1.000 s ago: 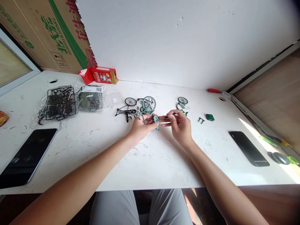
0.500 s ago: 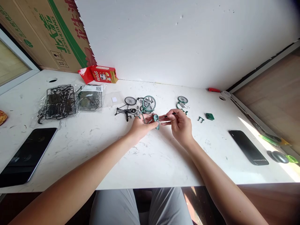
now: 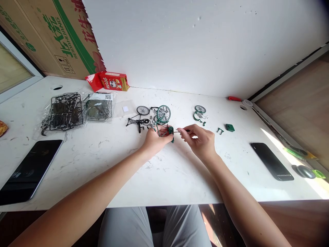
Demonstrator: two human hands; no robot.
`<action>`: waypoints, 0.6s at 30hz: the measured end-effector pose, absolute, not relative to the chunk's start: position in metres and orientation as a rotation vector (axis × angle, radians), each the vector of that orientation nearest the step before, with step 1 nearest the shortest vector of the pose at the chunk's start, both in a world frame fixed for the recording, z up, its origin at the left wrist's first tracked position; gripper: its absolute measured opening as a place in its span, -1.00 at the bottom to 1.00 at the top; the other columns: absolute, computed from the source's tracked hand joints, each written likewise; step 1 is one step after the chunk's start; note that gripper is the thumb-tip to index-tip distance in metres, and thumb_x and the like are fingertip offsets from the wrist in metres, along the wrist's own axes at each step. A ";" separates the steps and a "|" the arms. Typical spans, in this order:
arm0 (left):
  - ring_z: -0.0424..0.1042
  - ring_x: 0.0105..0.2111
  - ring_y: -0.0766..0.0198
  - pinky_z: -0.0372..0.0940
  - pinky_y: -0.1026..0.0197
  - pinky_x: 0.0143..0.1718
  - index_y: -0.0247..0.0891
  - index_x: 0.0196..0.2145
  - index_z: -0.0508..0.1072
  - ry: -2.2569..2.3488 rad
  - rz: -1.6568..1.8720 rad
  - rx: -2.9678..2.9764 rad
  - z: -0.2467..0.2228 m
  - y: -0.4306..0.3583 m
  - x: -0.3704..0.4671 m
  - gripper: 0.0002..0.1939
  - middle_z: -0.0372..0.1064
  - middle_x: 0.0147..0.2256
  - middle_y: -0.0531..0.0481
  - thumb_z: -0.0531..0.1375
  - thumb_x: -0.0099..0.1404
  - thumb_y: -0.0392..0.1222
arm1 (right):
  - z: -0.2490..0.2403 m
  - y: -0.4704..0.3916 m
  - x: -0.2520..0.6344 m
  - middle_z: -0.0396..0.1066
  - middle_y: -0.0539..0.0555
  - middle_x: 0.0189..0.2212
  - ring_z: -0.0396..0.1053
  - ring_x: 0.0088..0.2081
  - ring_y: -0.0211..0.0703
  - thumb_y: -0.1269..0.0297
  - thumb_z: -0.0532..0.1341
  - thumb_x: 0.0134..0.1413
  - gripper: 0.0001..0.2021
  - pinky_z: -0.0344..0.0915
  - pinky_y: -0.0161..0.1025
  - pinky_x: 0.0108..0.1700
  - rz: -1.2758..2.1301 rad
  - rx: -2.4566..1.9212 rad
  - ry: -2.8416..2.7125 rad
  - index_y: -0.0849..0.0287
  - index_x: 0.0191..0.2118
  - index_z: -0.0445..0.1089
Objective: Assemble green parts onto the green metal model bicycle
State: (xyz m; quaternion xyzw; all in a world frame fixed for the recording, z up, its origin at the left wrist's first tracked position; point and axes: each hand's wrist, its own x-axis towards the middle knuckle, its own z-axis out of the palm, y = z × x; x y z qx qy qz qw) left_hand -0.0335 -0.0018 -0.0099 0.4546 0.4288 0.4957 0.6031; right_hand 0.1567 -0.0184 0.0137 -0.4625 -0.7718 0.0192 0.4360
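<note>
My left hand is closed on a small green bicycle frame, which is held up over the middle of the table. My right hand pinches a thin dark screwdriver whose tip points left and reaches the green part. Just behind my left hand is a green-rimmed wheel. Beside it, to the left, black bicycle parts lie on the table with a black spoked wheel. Other green bicycle parts with a wheel lie further back on the right.
Two clear bags of dark plastic parts lie at the left, near a red box. A phone rests front left and a dark device at right. A small green block and bracket lie right of centre.
My right hand has turned, and its fingers have closed around the screwdriver, which now lies more level. The green part in my left hand has tilted slightly.
</note>
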 end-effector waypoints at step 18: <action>0.63 -0.22 0.12 0.46 0.13 -0.10 -0.27 -0.24 0.62 1.193 1.325 1.388 -0.017 0.000 -0.035 -0.87 0.66 -0.24 -0.12 0.37 0.22 -0.27 | 0.017 -0.019 0.150 0.26 -0.01 -0.60 0.03 -0.57 -0.25 0.09 -0.04 0.56 -0.56 -0.14 -0.20 -0.45 -0.163 -1.472 -2.287 0.10 -0.43 0.17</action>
